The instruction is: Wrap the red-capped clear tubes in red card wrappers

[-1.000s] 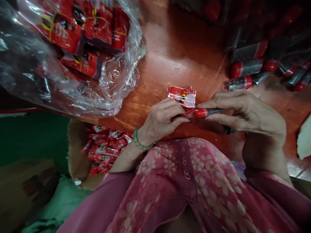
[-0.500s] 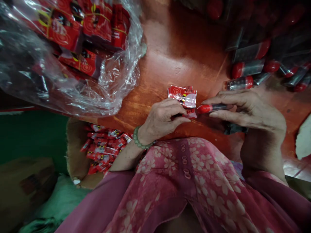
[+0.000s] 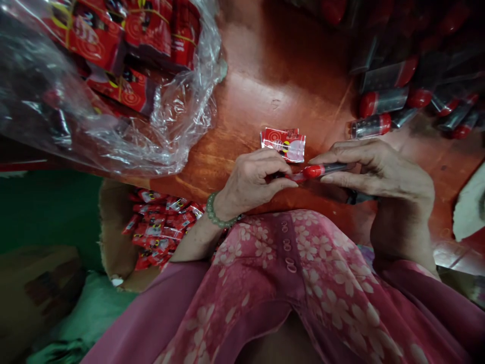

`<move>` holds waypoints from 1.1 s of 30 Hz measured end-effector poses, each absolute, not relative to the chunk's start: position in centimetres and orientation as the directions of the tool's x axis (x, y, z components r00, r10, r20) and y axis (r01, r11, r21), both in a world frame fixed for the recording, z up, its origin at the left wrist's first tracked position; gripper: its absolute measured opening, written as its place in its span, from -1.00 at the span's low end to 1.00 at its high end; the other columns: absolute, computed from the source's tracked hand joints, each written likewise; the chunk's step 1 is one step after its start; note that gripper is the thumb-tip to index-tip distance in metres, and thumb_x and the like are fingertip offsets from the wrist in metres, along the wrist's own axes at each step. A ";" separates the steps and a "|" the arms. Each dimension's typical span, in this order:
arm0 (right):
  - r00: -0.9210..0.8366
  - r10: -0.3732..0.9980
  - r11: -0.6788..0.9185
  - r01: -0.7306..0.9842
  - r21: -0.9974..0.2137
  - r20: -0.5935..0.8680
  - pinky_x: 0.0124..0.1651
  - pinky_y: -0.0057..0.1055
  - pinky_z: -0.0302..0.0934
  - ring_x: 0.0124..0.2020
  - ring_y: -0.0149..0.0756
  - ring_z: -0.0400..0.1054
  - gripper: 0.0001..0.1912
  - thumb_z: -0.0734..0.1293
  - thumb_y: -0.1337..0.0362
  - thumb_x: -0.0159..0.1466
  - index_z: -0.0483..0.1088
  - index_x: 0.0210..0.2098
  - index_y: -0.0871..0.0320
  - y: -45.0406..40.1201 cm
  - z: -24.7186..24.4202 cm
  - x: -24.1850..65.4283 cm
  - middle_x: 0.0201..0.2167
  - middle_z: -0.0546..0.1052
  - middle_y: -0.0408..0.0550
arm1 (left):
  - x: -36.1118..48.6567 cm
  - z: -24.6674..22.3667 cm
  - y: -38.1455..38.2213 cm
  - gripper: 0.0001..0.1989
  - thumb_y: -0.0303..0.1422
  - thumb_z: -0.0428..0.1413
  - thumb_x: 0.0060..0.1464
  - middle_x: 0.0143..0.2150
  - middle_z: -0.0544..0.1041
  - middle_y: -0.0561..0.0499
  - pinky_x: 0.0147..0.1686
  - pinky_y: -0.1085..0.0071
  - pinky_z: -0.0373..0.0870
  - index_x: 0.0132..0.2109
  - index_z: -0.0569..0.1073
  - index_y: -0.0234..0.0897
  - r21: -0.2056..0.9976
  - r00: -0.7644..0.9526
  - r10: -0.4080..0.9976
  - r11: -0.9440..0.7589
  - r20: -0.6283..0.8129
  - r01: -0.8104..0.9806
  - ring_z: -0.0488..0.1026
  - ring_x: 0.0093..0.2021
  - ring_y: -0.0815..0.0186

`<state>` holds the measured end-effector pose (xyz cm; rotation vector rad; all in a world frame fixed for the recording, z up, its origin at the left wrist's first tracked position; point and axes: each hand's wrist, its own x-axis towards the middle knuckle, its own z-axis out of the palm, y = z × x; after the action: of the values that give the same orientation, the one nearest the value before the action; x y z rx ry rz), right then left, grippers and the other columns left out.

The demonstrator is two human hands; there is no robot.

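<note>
My left hand (image 3: 255,177), with a green bead bracelet (image 3: 220,211) at its wrist, is closed on a small red printed packet (image 3: 297,177), mostly hidden by the fingers. Between thumb and fingers of my right hand (image 3: 382,167) lies a slim red-capped tube (image 3: 313,171), its dark clear body pointing back into the palm. The cap is at the packet's right edge; whether it is inside, I cannot tell. Just beyond my left fingers, a few flat red printed packets (image 3: 284,144) lie overlapping on the reddish table (image 3: 257,96).
A clear plastic bag (image 3: 182,111) with rubber-banded red packet bundles (image 3: 147,25) fills the far left. Several red-capped tubes (image 3: 369,125) lie at the far right. Below the table's left edge, a cardboard box (image 3: 113,232) contains many filled-looking red packets (image 3: 162,227).
My right hand has moved left, bringing the tube's red cap up to the packet in my left hand. My left hand has stayed nearly in place.
</note>
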<state>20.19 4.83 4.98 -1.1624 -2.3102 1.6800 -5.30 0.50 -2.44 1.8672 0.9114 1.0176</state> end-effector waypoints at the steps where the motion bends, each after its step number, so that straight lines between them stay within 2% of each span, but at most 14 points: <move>1: -0.713 0.588 0.126 0.546 -0.828 -0.381 -0.17 -0.33 0.32 -0.30 -0.30 0.50 -0.65 0.31 0.06 0.40 0.56 0.08 0.02 4.8 5.1 20.2 -0.18 0.64 -0.06 | -5.3 -2.4 0.5 -0.71 -0.14 0.28 0.14 -0.35 0.62 0.01 -0.29 0.47 0.44 -0.31 0.56 -0.31 0.888 0.414 0.858 -0.413 0.304 0.203 0.52 -0.35 0.41; 7: -0.709 0.534 0.215 0.641 -0.737 -0.462 -0.13 -0.23 0.28 -0.25 -0.17 0.50 -0.61 0.24 0.04 0.42 0.55 0.08 0.03 4.5 5.9 19.9 -0.15 0.64 0.04 | -5.0 -2.3 0.0 -0.65 -0.08 0.23 0.19 -0.40 0.58 0.01 -0.36 0.45 0.38 -0.33 0.56 -0.31 0.899 0.438 0.861 -0.380 0.257 0.219 0.48 -0.40 0.41; 13: -0.707 0.512 0.295 0.678 -0.673 -0.488 -0.20 -0.27 0.24 -0.27 -0.15 0.50 -0.63 0.24 0.10 0.40 0.57 0.04 0.06 4.1 5.9 19.3 -0.19 0.65 0.04 | -4.5 -2.2 -0.5 -0.64 -0.10 0.18 0.24 -0.40 0.57 -0.01 -0.32 0.43 0.39 -0.35 0.55 -0.31 0.841 0.452 0.843 -0.451 0.291 0.300 0.48 -0.37 0.38; 17: -0.747 0.472 0.291 0.634 -0.717 -0.469 -0.19 -0.28 0.26 -0.26 -0.17 0.51 -0.61 0.23 0.12 0.40 0.56 0.06 0.14 4.1 5.5 19.0 -0.16 0.66 0.06 | -4.2 -2.1 -0.8 -0.70 -0.18 0.19 0.25 -0.40 0.58 0.00 -0.33 0.47 0.38 -0.32 0.55 -0.34 0.846 0.451 0.842 -0.451 0.297 0.284 0.48 -0.39 0.40; 21: -0.756 0.488 0.252 0.600 -0.759 -0.436 -0.16 -0.32 0.29 -0.24 -0.21 0.52 -0.63 0.24 0.11 0.41 0.56 0.06 0.07 4.1 5.3 19.2 -0.16 0.67 0.00 | -4.1 -2.0 -0.9 -0.74 -0.23 0.21 0.24 -0.39 0.60 -0.01 -0.35 0.49 0.36 -0.31 0.57 -0.35 0.851 0.450 0.850 -0.432 0.273 0.298 0.48 -0.40 0.42; 27: -0.762 0.490 0.236 0.584 -0.777 -0.424 -0.15 -0.29 0.32 -0.22 -0.18 0.52 -0.69 0.27 0.11 0.39 0.59 -0.03 0.01 4.4 5.4 19.0 -0.19 0.66 -0.03 | -4.2 -1.5 -0.6 -0.77 -0.23 0.24 0.20 -0.37 0.63 -0.02 -0.34 0.47 0.37 -0.25 0.60 -0.34 0.888 0.540 0.830 -0.345 0.138 0.303 0.50 -0.39 0.38; 30: -0.780 0.465 0.193 0.551 -0.812 -0.419 -0.12 -0.26 0.33 -0.19 -0.18 0.51 -0.73 0.28 0.11 0.37 0.59 -0.11 0.03 4.8 4.7 18.7 -0.19 0.64 -0.02 | -4.4 -0.9 -0.3 -0.76 -0.23 0.23 0.18 -0.36 0.64 -0.02 -0.35 0.47 0.37 -0.23 0.61 -0.36 0.938 0.615 0.789 -0.214 0.002 0.272 0.49 -0.41 0.39; 33: -0.779 0.432 0.054 0.526 -0.849 -0.455 -0.19 -0.32 0.35 -0.23 -0.24 0.51 -0.73 0.32 0.08 0.34 0.57 -0.18 0.11 5.1 3.8 18.5 -0.21 0.62 -0.01 | -4.7 -0.3 0.0 -0.69 -0.16 0.20 0.19 -0.37 0.62 0.00 -0.35 0.47 0.36 -0.25 0.61 -0.37 0.969 0.656 0.743 -0.045 -0.129 0.242 0.47 -0.40 0.39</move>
<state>18.53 5.09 3.83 -1.0643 -2.3349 1.9432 -4.70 -0.03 -0.34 1.6072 0.8286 0.4924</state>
